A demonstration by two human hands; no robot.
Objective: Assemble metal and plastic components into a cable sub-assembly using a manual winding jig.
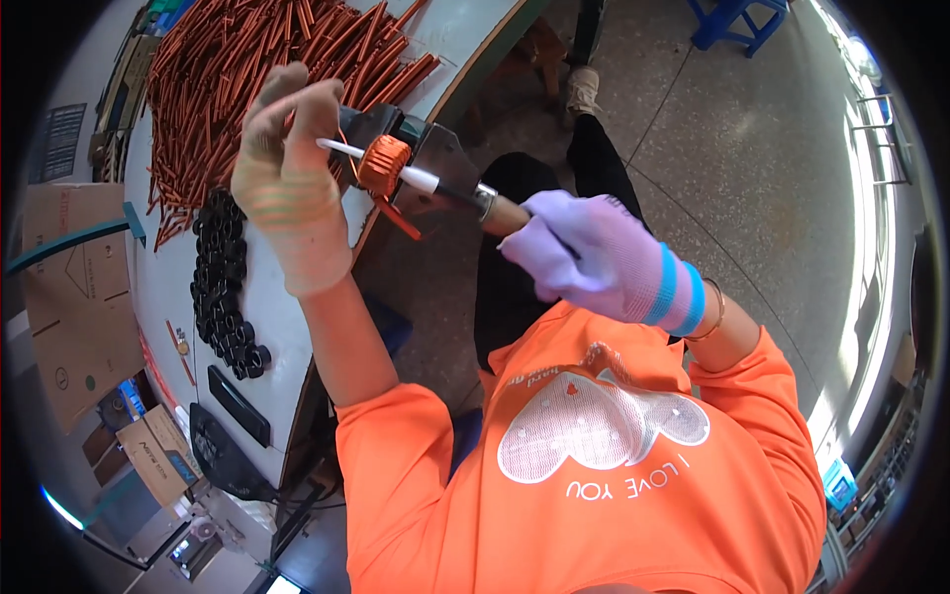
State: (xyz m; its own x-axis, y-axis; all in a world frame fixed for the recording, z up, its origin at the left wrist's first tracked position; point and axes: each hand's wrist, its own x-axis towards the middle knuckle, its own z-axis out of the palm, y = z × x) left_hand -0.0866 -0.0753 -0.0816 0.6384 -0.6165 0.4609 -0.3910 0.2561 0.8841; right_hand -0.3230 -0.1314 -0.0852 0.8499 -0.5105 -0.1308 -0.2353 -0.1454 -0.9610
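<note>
My right hand [614,252], in a pale purple glove with blue cuff bands, is closed round the wooden handle [506,216] of a hand tool. Its shaft, dark then white, tapers to a point and passes through a ring-shaped copper wire coil [383,163]. The coil sits against a dark metal fixture [440,153] at the table's edge. My left hand [292,188], in a pale glove with faint stripes, is raised just left of the coil with its fingers bent together. Whatever those fingers hold is hidden. A copper wire end [399,218] hangs below the coil.
A big heap of cut copper wires [247,89] covers the far part of the white table [287,327]. Several black rings [220,277] stand in rows nearer, beside a black phone [238,405]. Cardboard boxes [79,277] are at left; a blue stool [737,22] is far right.
</note>
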